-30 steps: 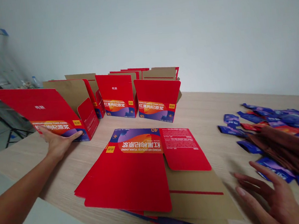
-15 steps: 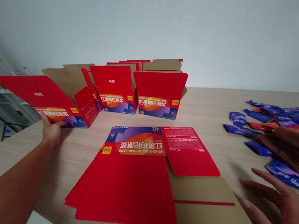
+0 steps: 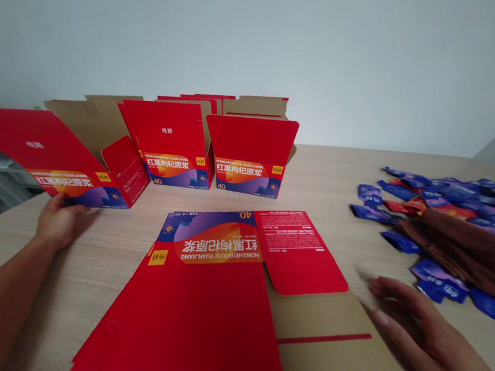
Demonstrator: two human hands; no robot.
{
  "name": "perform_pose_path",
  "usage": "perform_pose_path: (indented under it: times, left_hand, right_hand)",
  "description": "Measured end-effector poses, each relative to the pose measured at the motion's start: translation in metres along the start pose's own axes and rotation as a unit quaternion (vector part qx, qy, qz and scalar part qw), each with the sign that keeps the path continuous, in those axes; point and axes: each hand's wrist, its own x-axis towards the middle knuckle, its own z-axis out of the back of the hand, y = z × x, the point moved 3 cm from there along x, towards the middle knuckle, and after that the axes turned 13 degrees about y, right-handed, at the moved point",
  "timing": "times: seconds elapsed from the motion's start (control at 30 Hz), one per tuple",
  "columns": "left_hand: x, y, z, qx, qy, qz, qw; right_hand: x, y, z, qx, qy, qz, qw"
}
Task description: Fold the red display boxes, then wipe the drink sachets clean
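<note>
My left hand (image 3: 60, 220) reaches out at the left, its fingers against the front bottom edge of an open red carton (image 3: 77, 175) with its lid raised. My right hand (image 3: 418, 330) lies open, fingers spread, on the table at the lower right, beside the brown edge of a stack of flat red carton blanks (image 3: 206, 291) lying in front of me. Neither hand grips anything.
Several more open red cartons (image 3: 244, 153) stand in a row at the back of the wooden table (image 3: 332, 182). A heap of blue and red sachets (image 3: 446, 204) lies at the right, with a brown cloth-like thing (image 3: 474, 255) over it. A grey wall is behind.
My left hand has pushed the leftmost carton farther back and left, then eased off its front. My right hand has slid a little left toward the flat blanks.
</note>
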Motion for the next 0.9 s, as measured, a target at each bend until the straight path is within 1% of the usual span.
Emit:
perform_pose_path:
  times: [0.1,0.13,0.17,0.2,0.23,0.27,0.3,0.33,0.37,0.4,0.43,0.47,0.53,0.63,0.77,0.83,0.9]
  left_hand:
    - [-0.033,-0.026,-0.006,-0.068,0.068,0.037,0.995]
    - [-0.048,-0.033,-0.009,-0.070,0.081,0.040,0.993]
    - [-0.065,-0.040,-0.011,-0.058,0.076,0.040,0.995]
    - [-0.085,-0.046,-0.015,-0.024,0.077,0.018,0.997]
    - [-0.106,-0.053,-0.021,0.015,0.096,-0.024,0.995]
    - [-0.128,-0.059,-0.031,0.059,0.146,-0.076,0.985]
    - [-0.151,-0.066,-0.043,0.114,0.212,-0.145,0.960]
    - [-0.173,-0.073,-0.054,0.158,0.256,-0.210,0.930]
    - [-0.192,-0.079,-0.064,0.198,0.287,-0.237,0.907]
    - [-0.207,-0.085,-0.073,0.231,0.319,-0.247,0.885]
    - [-0.218,-0.092,-0.079,0.253,0.340,-0.244,0.872]
    - [-0.224,-0.099,-0.083,0.268,0.348,-0.233,0.867]
    - [-0.228,-0.113,-0.085,0.286,0.357,-0.216,0.862]
    - [-0.223,-0.129,-0.075,0.287,0.346,-0.225,0.865]
    - [-0.219,-0.147,-0.048,0.229,0.272,-0.272,0.894]
    - [-0.220,-0.164,-0.033,0.189,0.228,-0.277,0.914]
    - [-0.221,-0.186,-0.016,0.141,0.175,-0.263,0.938]
  right_hand:
    - [0.006,0.016,0.007,0.048,0.006,0.032,0.998]
    - [0.008,0.022,0.009,0.061,0.014,0.048,0.997]
    - [0.010,0.028,0.010,0.069,0.023,0.066,0.995]
    - [0.013,0.035,0.012,0.070,0.034,0.086,0.993]
    - [0.016,0.043,0.013,0.062,0.045,0.109,0.991]
    - [0.020,0.050,0.013,0.042,0.056,0.134,0.989]
    - [0.025,0.057,0.013,0.014,0.065,0.157,0.985]
    - [0.031,0.064,0.012,-0.016,0.075,0.180,0.981]
    - [0.038,0.070,0.010,-0.043,0.089,0.198,0.975]
    - [0.044,0.075,0.008,-0.064,0.104,0.211,0.970]
    - [0.050,0.080,0.006,-0.080,0.119,0.218,0.965]
    - [0.056,0.084,0.003,-0.091,0.132,0.221,0.962]
    - [0.063,0.091,0.000,-0.104,0.148,0.220,0.959]
    - [0.065,0.097,0.002,-0.107,0.142,0.213,0.961]
    - [0.060,0.102,0.017,-0.074,0.110,0.203,0.970]
    - [0.059,0.104,0.029,-0.043,0.084,0.190,0.977]
    - [0.058,0.106,0.043,-0.009,0.059,0.180,0.982]
